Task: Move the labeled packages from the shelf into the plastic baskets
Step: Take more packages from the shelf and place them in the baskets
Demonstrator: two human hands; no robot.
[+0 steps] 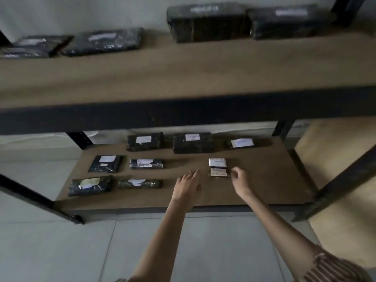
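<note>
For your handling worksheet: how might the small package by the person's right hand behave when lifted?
The small package looks flat and thin, so probably light. Its dark wrap seems glossy, possibly slippery. Lying flat, it should not roll.

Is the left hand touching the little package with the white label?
Apart. In the head view, bare brown shelf board shows between the left hand's outstretched fingertips and the small package; the right hand is much nearer it.

Lower shelf board (254, 180) under hands: matt brown fibreboard look, smooth. Shelf frame (183, 112): dark metal, matt. Packages left of left hand (188, 185), e.g. front package (90, 186): glossy black plastic wrap, crinkled, white paper labels. Small package (218, 168) just beside right hand (240, 180): mostly paper labels. Floor (61, 251): pale smooth tiles, slight sheen. Sleeve (333, 269): striped cloth.
</note>
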